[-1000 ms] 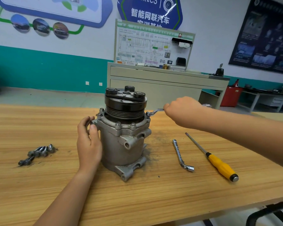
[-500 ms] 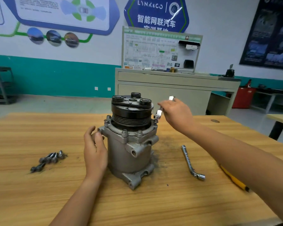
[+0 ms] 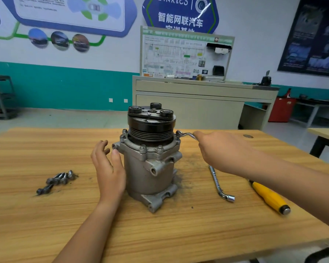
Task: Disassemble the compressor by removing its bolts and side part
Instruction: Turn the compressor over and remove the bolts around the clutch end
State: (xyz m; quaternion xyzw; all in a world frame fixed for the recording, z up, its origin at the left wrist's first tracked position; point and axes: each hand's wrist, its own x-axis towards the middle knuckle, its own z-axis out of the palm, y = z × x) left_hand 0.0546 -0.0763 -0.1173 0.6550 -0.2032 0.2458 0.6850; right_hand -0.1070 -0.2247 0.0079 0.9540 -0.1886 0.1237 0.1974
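the compressor stands upright in the middle of the desk. the left hand rests flat against its side with loose fingers, and the right hand grips a bent wrench whose end sits on the compressor's top rim. loose bolts lie toward the left edge.

The compressor, a grey cast-metal cylinder, stands upright mid-bench, with its black grooved pulley on top. Flange bolts sit seated around its upper rim. Loose bolts lie clustered well to its left.
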